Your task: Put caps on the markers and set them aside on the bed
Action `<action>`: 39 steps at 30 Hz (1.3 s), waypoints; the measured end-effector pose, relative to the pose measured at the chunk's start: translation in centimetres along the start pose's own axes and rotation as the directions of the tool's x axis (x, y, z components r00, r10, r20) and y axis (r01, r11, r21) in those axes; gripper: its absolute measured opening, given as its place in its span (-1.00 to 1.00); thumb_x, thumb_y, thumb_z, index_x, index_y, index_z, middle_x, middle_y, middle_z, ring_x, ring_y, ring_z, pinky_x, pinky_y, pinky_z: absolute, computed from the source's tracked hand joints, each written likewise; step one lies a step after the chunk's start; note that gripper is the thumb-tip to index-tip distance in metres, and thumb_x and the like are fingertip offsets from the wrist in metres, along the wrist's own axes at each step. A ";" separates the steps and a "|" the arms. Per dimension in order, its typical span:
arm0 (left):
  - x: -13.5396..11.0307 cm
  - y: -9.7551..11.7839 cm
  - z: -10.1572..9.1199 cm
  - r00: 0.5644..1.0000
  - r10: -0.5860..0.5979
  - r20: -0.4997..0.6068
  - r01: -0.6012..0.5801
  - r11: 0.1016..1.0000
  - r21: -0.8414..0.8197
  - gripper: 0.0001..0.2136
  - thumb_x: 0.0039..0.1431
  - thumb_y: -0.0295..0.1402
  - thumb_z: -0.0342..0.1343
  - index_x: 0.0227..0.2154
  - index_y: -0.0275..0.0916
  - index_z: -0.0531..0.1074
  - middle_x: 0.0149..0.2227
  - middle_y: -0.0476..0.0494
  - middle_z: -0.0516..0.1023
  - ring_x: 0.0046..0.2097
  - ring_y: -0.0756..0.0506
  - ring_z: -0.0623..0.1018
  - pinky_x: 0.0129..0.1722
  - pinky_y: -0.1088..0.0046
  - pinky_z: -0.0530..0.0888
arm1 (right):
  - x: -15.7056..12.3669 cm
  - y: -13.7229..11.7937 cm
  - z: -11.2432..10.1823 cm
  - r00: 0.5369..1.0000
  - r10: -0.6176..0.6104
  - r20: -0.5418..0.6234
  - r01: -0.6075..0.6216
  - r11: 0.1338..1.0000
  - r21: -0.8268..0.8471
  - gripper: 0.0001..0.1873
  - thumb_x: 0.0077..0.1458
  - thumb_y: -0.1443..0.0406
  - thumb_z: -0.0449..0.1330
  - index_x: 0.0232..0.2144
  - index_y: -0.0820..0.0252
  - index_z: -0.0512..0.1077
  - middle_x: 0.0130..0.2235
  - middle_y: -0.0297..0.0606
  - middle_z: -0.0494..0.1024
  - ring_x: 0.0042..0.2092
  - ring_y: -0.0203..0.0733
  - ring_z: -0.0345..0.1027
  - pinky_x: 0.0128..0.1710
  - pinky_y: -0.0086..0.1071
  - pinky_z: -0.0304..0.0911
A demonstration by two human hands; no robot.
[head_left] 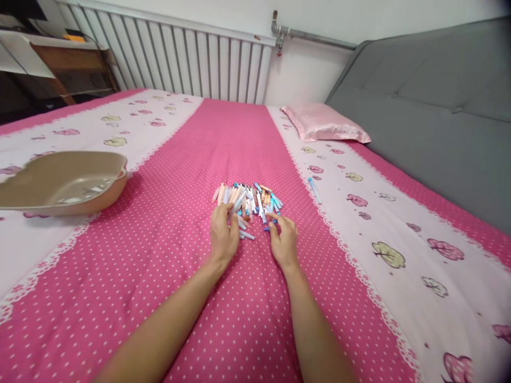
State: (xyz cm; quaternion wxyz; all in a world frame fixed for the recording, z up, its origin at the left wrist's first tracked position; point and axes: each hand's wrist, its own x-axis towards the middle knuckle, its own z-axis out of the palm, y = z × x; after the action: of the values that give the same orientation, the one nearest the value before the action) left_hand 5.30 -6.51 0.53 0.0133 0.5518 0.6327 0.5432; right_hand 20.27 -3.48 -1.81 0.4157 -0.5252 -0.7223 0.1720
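A pile of marker pens [251, 201] in peach, white, grey, brown and blue lies on the pink dotted bedspread. My left hand [224, 234] is at the pile's near left side, its thumb and fingers closed on a pale grey marker [239, 200] that slants up over the others. At the near right edge is my right hand [284, 238], fingers curved and thumb slightly apart, close to a white marker [261, 206] and a dark blue marker [266, 229]. Just right of my left hand, a loose grey marker [247, 235] rests on the cloth.
A beige plastic basin [99, 199] sits on the bed at left. One light blue marker [314, 190] lies apart on the right. Farther back are a pink pillow [323, 122], a grey headboard [427, 90], a white radiator [179, 53] and a desk [67, 58].
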 end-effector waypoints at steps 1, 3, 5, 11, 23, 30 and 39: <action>0.0 0.0 0.0 1.000 0.009 0.004 -0.009 1.000 0.001 -0.87 0.16 -0.44 -0.10 -0.26 -0.24 0.31 -0.29 -0.11 0.40 -0.21 -0.07 0.39 -0.22 0.40 0.33 | 0.1 0.0 0.0 1.000 0.009 -0.023 -0.007 0.998 0.070 -0.71 0.12 0.25 -0.03 -0.17 0.12 0.41 -0.15 -0.21 0.49 -0.06 -0.09 0.22 -0.02 -0.16 0.03; 0.0 0.0 0.0 1.000 0.028 0.011 -0.028 1.000 0.004 -0.87 0.15 -0.44 -0.09 -0.26 -0.24 0.31 -0.30 -0.11 0.40 -0.21 -0.08 0.39 -0.22 0.39 0.34 | 0.2 0.0 -0.1 0.998 0.051 -0.049 -0.037 0.968 0.247 -0.72 0.12 0.24 -0.02 -0.16 0.13 0.38 -0.16 -0.21 0.50 -0.09 -0.13 0.29 -0.06 -0.21 0.11; 0.1 0.0 0.1 0.999 0.046 0.014 -0.046 0.999 0.008 -0.87 0.14 -0.46 -0.08 -0.25 -0.26 0.30 -0.30 -0.11 0.40 -0.21 -0.08 0.39 -0.22 0.39 0.34 | 0.3 0.0 -0.1 0.991 0.121 -0.056 -0.087 0.905 0.415 -0.72 0.10 0.24 0.01 -0.14 0.15 0.34 -0.20 -0.21 0.52 -0.13 -0.15 0.34 -0.10 -0.25 0.17; 0.1 -0.1 0.1 0.995 0.096 0.010 -0.096 0.995 0.022 -0.86 0.13 -0.48 -0.07 -0.25 -0.27 0.31 -0.30 -0.12 0.40 -0.23 -0.07 0.38 -0.23 0.39 0.34 | 0.5 -0.2 -0.2 0.966 0.254 -0.049 -0.144 0.685 0.714 -0.74 0.07 0.24 0.06 -0.17 0.17 0.34 -0.30 -0.24 0.55 -0.17 -0.20 0.39 -0.09 -0.27 0.18; -0.1 0.2 0.1 0.954 0.270 0.127 -0.276 0.960 0.033 -0.82 0.11 -0.49 -0.05 -0.23 -0.26 0.37 -0.23 -0.15 0.43 -0.14 -0.09 0.40 -0.12 0.34 0.34 | 1.5 -1.1 -1.9 0.909 0.417 -0.019 -0.156 0.382 0.911 -0.76 -0.06 0.17 0.21 -0.30 0.14 0.45 -0.27 -0.35 0.47 -0.29 -0.36 0.29 -0.24 -0.46 0.16; 0.0 0.1 0.1 0.934 0.324 0.150 -0.335 0.941 0.047 -0.82 0.10 -0.50 -0.04 -0.24 -0.26 0.39 -0.25 -0.16 0.44 -0.15 -0.10 0.40 -0.13 0.32 0.35 | 1.6 -1.4 -2.4 0.923 0.386 0.007 -0.162 0.370 0.915 -0.75 -0.06 0.17 0.20 -0.30 0.15 0.45 -0.27 -0.30 0.46 -0.27 -0.31 0.27 -0.28 -0.44 0.16; 0.0 -0.1 0.0 0.930 0.335 0.152 -0.347 0.936 0.058 -0.81 0.10 -0.50 -0.04 -0.24 -0.24 0.40 -0.25 -0.15 0.45 -0.17 -0.09 0.41 -0.15 0.33 0.36 | 1.4 -1.3 -2.2 0.950 0.312 -0.026 -0.137 0.488 0.862 -0.75 0.02 0.19 0.15 -0.23 0.13 0.42 -0.21 -0.31 0.47 -0.11 -0.25 0.27 -0.12 -0.37 0.11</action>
State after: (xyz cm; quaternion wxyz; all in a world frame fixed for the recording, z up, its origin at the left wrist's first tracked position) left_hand 5.23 -6.46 0.43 -0.0603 0.6899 0.5471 0.4702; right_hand 21.04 -3.11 1.00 0.6554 -0.3575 -0.4298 0.5078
